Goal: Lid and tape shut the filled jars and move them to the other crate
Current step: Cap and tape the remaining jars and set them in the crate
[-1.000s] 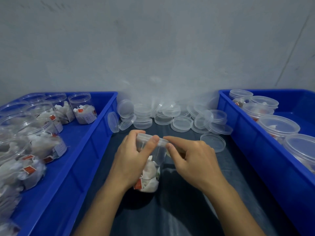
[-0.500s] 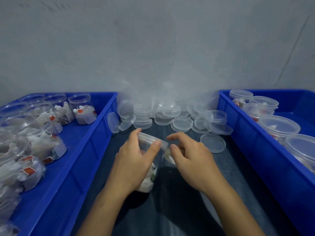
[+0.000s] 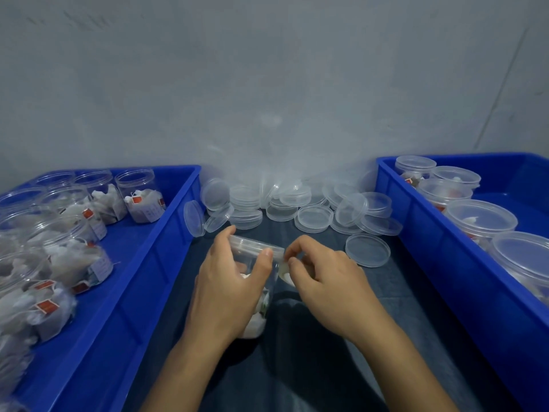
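Observation:
A clear plastic jar (image 3: 258, 319) filled with white tea bags sits tilted on the dark cloth between the two crates, its clear lid (image 3: 252, 244) on top. My left hand (image 3: 228, 286) grips the jar around its side, thumb up at the lid's rim. My right hand (image 3: 320, 278) is just right of the jar. Its thumb and forefinger pinch a piece of clear tape (image 3: 283, 267) at the lid's edge. The left blue crate (image 3: 139, 281) holds several open filled jars. The right blue crate (image 3: 445, 263) holds several lidded jars.
A heap of loose clear lids (image 3: 297, 203) lies against the grey wall behind my hands. One single lid (image 3: 367, 250) lies flat near the right crate. Dark cloth (image 3: 312, 367) covers the surface between the crates.
The jar has tipped and turned in my left hand, its lid now leaning away. My right hand's fingers have shifted from the lid's top to pinching at its right edge.

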`<state>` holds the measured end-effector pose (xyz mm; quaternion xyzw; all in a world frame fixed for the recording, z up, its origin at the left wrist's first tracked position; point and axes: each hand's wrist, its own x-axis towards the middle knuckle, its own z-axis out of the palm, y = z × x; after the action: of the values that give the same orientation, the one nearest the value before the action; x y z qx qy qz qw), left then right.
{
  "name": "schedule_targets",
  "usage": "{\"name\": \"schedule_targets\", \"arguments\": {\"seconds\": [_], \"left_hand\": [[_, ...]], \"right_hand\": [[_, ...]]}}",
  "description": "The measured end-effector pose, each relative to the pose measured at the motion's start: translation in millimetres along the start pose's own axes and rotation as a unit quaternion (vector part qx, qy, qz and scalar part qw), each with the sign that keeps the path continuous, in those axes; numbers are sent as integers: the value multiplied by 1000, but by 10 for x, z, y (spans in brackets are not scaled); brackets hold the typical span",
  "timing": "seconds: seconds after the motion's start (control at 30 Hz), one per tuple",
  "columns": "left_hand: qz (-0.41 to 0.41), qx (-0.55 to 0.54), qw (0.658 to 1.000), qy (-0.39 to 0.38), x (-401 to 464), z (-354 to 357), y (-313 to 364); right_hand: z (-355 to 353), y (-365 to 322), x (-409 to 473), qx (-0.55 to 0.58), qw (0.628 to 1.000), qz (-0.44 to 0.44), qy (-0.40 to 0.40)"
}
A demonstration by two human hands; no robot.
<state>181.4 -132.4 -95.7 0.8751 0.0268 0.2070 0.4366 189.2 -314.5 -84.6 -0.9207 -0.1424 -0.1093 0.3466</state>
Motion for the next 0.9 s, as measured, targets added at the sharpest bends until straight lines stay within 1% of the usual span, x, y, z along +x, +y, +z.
{"name": "schedule_targets", "arguments": {"seconds": [0.2,0.4,0.57,0.67,0.73,0.9], "left_hand": [[6,-4,1000,-3,-11,1,33],[17,-24,999,13,-24,19,3],[38,20,998,53,-38,23,8],[45,34,997,56,-50,28,14],[47,36,997,58,-52,41,10],[40,13,997,58,-45,71,-2]], "right_hand": [[-39,-2,0,-2,999,42,-5],[-128,18,5,1,999,27,-24],[-121,44,-4,-40,998,7,-49],[-84,56,-1,-56,996,12,-64],[-66,64,5,-37,998,16,-56],[-4,72,27,10,1000,17,-9]]}}
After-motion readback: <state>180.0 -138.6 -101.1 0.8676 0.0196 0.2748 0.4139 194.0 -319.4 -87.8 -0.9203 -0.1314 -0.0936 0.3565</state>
